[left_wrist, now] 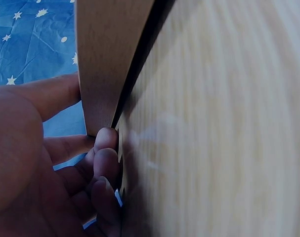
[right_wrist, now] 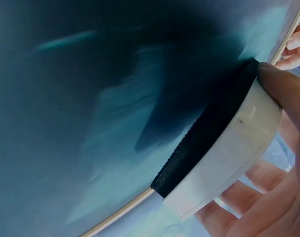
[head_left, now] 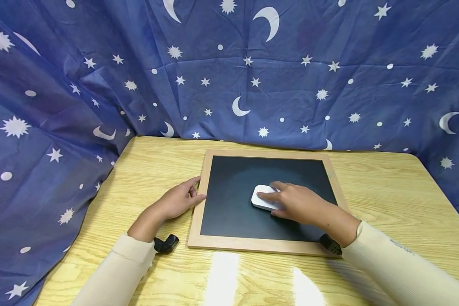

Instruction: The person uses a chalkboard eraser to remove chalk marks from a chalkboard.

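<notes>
A black-faced chalkboard (head_left: 229,221) in a pale wooden frame lies flat on the table. On its face, near the middle, is a white board eraser (head_left: 261,197) with a dark pad underneath. My right hand (head_left: 299,204) grips the eraser from above; the right wrist view shows the thumb on one end of the eraser (right_wrist: 229,143) and the fingers along its far side. At the board's left edge, my left hand (head_left: 177,199) holds the frame (left_wrist: 103,64), thumb against its upper edge and fingertips low beside the table, partly hidden.
Wood-grained table (head_left: 390,204) extends on both sides of the board, with bright light patches in front. A blue curtain (head_left: 214,93) with moons and stars hangs behind and along the left. Black wrist devices (head_left: 167,244) sit at both cuffs.
</notes>
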`<state>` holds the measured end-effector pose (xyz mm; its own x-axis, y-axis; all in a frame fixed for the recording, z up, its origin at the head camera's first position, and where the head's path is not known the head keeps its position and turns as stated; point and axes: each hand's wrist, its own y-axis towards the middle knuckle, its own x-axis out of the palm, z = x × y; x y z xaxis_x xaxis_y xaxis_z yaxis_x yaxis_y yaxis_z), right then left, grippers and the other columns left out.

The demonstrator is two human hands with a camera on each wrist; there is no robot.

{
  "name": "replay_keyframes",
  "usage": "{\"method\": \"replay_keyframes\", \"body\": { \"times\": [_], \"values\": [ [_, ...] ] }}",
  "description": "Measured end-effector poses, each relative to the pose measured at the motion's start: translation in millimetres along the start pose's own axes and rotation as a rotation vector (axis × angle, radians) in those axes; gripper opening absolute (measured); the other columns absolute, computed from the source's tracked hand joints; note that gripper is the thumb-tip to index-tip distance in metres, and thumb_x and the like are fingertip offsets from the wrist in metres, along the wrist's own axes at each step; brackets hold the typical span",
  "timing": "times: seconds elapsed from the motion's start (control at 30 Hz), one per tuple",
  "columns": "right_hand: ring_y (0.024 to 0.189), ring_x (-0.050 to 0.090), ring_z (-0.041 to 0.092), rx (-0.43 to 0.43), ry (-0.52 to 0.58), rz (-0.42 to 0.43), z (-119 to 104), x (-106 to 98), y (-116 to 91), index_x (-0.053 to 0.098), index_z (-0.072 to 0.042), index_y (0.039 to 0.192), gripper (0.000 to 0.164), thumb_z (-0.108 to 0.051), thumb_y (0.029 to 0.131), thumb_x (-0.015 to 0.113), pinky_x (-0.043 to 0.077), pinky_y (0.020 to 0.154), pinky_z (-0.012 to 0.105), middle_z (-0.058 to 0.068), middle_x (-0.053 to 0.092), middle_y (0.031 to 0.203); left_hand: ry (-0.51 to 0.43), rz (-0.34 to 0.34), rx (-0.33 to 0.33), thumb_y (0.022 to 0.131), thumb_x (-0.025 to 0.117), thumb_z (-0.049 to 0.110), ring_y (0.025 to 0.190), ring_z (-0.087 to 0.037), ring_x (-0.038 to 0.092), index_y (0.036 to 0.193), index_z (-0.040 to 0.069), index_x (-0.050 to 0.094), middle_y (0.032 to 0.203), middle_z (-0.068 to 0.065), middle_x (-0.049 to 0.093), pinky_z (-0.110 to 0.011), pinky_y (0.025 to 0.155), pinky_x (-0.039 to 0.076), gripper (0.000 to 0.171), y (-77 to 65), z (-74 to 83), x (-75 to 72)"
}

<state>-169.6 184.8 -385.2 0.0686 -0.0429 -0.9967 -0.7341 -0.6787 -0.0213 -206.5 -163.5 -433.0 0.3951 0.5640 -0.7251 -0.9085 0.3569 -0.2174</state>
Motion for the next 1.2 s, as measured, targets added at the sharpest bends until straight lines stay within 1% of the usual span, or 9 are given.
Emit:
{"method": "replay_keyframes", "body": {
  "times": [0.33,0.5,0.63,0.77,0.9,1.07,1.2],
  "values": [
    [0.099,0.070,0.034,0.073,0.006,-0.006,19,-4,-34,0.065,-0.025,0.136,0.053,-0.025,0.085,0.081,0.058,0.077,0.045,0.022,0.063,0.128,0.003,0.009,-0.001,0.100,0.061,0.038,0.077,-0.015,0.051,0.157,0.011,0.031,0.098,-0.002,0.057,-0.032,0.074,0.041,0.069,1.2,-1.9,1.7],
    [0.096,0.071,0.034,0.062,0.005,-0.005,27,-7,-47,0.067,-0.025,0.133,0.052,-0.023,0.083,0.083,0.059,0.076,0.045,0.023,0.065,0.124,0.005,0.014,0.001,0.100,0.061,0.037,0.077,-0.015,0.051,0.157,0.010,0.031,0.098,-0.002,0.057,-0.032,0.074,0.041,0.069,0.6,-1.7,1.9],
    [0.096,0.071,0.035,0.058,0.019,-0.006,29,-10,-52,0.068,-0.025,0.132,0.051,-0.021,0.083,0.083,0.058,0.075,0.047,0.023,0.065,0.123,0.000,0.011,-0.001,0.101,0.060,0.038,0.076,-0.016,0.051,0.157,0.011,0.031,0.098,-0.002,0.057,-0.032,0.073,0.041,0.069,0.4,-1.9,1.9],
    [0.098,0.070,0.036,0.052,0.026,-0.004,29,-11,-52,0.068,-0.024,0.131,0.051,-0.021,0.083,0.083,0.058,0.077,0.048,0.024,0.064,0.124,0.000,0.010,-0.002,0.101,0.060,0.038,0.077,-0.016,0.051,0.157,0.011,0.030,0.099,-0.002,0.057,-0.032,0.074,0.041,0.069,0.9,-2.5,2.2],
    [0.097,0.070,0.036,0.050,0.018,-0.008,26,-11,-47,0.068,-0.024,0.132,0.051,-0.022,0.083,0.083,0.058,0.078,0.048,0.024,0.064,0.125,0.002,0.009,-0.008,0.101,0.060,0.037,0.078,-0.016,0.052,0.158,0.011,0.030,0.099,-0.002,0.057,-0.032,0.075,0.042,0.069,0.9,-2.5,1.7],
    [0.100,0.070,0.035,0.062,0.013,-0.018,19,-10,-36,0.067,-0.025,0.133,0.051,-0.024,0.084,0.082,0.058,0.079,0.047,0.023,0.064,0.126,-0.004,0.007,-0.004,0.101,0.060,0.037,0.077,-0.016,0.052,0.158,0.011,0.030,0.098,-0.002,0.057,-0.032,0.074,0.042,0.069,1.0,-2.4,1.3],
    [0.098,0.070,0.033,0.046,0.003,-0.016,10,-8,-24,0.067,-0.026,0.133,0.051,-0.024,0.084,0.082,0.058,0.078,0.045,0.022,0.064,0.126,-0.005,0.008,-0.001,0.101,0.060,0.037,0.077,-0.016,0.052,0.157,0.011,0.031,0.098,-0.002,0.057,-0.032,0.074,0.042,0.069,1.9,-2.0,2.1]
  ]
}}
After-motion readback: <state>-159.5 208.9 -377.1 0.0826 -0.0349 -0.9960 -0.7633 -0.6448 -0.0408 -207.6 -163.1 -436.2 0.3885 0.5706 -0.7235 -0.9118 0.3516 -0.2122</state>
